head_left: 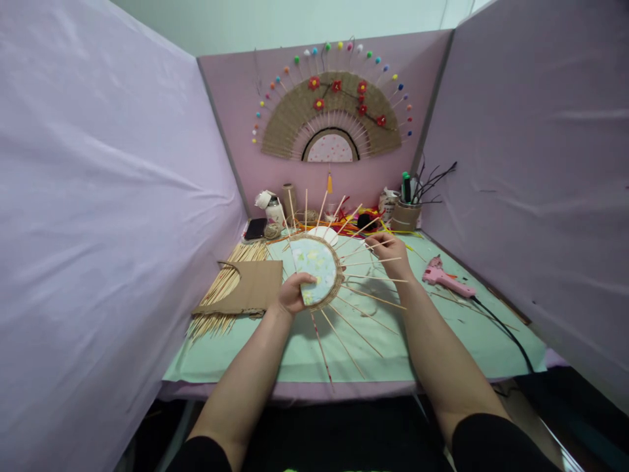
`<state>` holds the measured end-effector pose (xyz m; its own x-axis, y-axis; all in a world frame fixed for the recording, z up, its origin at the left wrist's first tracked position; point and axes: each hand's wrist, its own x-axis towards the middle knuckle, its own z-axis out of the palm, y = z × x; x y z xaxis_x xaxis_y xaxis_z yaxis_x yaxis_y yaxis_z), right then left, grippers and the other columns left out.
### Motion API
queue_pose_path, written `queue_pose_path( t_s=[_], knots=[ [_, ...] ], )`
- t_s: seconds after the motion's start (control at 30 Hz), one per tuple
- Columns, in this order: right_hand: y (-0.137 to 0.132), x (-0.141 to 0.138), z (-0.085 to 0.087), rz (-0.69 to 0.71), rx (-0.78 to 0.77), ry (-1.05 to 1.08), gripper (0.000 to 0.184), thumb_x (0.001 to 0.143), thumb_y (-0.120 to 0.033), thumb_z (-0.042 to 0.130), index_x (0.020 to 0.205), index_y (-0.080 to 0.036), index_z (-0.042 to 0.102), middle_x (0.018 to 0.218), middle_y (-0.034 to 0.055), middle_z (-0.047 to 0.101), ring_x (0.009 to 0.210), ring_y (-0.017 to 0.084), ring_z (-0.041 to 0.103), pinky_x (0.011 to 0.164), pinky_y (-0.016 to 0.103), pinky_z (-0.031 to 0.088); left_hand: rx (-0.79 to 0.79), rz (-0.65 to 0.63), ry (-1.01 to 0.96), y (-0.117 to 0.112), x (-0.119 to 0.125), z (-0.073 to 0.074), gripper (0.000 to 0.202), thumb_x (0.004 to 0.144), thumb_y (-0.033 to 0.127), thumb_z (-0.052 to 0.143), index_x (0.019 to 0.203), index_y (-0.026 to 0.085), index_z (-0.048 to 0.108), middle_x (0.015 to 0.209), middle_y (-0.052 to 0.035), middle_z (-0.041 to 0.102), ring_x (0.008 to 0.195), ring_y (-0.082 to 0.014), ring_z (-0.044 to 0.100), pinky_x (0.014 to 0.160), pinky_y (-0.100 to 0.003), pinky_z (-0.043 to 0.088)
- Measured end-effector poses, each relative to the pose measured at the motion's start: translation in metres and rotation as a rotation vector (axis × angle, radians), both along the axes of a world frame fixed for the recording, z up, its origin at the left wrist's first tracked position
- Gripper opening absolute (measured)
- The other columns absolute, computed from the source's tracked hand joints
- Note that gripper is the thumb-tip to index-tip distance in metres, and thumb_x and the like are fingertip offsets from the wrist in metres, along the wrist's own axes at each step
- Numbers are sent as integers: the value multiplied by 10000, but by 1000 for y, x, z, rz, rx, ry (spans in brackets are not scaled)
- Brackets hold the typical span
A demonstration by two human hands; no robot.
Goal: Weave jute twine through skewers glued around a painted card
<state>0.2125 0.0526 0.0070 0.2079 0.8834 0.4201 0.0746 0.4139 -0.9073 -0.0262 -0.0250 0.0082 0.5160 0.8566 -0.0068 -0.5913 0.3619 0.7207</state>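
Note:
My left hand (293,293) grips a half-round fan base (317,265) by its lower left corner, thumb on the patterned light-blue face. Brown twine (339,278) borders the curved edge. Thin wooden sticks (376,298) fan out from that edge, upward, rightward and downward; one low stick (322,347) has dark reddish marks. On the right, my right hand (386,252) is closed in a pinch among the upper right stick ends. What lies between its fingertips is too small to make out.
A cardboard piece (260,282) lies over a pile of sticks (216,308) at left. A pink glue gun (447,278) with a black cord rests at right. Behind are a phone (255,229), twine balls, a pen holder (407,215) and coloured stems. A decorated fan (339,98) hangs on the back wall.

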Motion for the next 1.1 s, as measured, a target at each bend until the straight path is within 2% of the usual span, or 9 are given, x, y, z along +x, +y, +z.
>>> queue_pose_path(
  t_s=[0.2,0.3,0.4,0.5,0.63,0.73,0.8,0.93,1.1],
  knots=[
    [-6,18,11,296,-85,446,262,594,-334,787,736,-213,602,527,-76,465,445,50,382,435,181,349,-35,60,-50,3,-8,8,719,627,60,461,1341,121,407,1160,-153,644,1095,-298,592,955,-517,430],
    [-16,24,20,455,-67,527,272,594,-312,802,768,-222,614,512,-78,440,451,41,377,431,154,353,-70,47,-64,5,-10,8,720,632,66,442,1349,119,389,1164,-156,641,1100,-297,589,947,-528,431],
    [-22,26,25,543,-4,580,255,598,-284,806,778,-227,635,547,-66,507,446,29,370,418,139,352,-95,11,-60,6,-11,7,716,634,70,436,1347,110,388,1163,-167,639,1093,-299,593,937,-527,437],
    [-21,28,24,567,31,642,201,633,-235,783,779,-229,645,632,-55,607,420,11,361,411,133,380,-113,-49,-45,7,-10,7,721,624,64,438,1342,103,397,1160,-173,639,1076,-301,602,930,-522,440],
    [-9,27,16,522,-121,746,148,691,-132,722,779,-218,640,699,-43,672,442,3,479,425,92,440,-115,-109,-38,5,-8,4,730,605,59,444,1333,91,412,1147,-178,645,1059,-304,611,932,-515,434],
    [0,18,8,502,-237,809,178,699,-82,700,793,-215,626,734,-30,694,612,46,638,534,100,529,-88,-140,-48,4,-7,2,724,599,64,454,1323,85,428,1137,-178,650,1061,-310,609,939,-509,426],
    [4,8,3,520,-257,816,219,699,-73,697,833,-229,622,800,-26,709,761,83,682,640,137,570,-76,-171,-46,3,-5,-1,715,597,72,466,1311,83,444,1126,-176,655,1061,-314,608,944,-503,422],
    [0,-15,-2,549,-253,771,236,709,-92,692,883,-240,633,906,-14,722,909,114,678,812,204,567,-63,-243,-13,0,3,-7,688,596,75,486,1284,87,477,1097,-171,668,1050,-316,614,947,-489,419],
    [-15,-39,-2,628,-238,705,226,697,-133,717,899,-210,651,947,9,724,933,128,670,877,234,536,-48,-336,27,-5,12,-11,680,578,52,493,1257,87,504,1087,-174,671,1035,-318,620,939,-493,420]
  ],
)
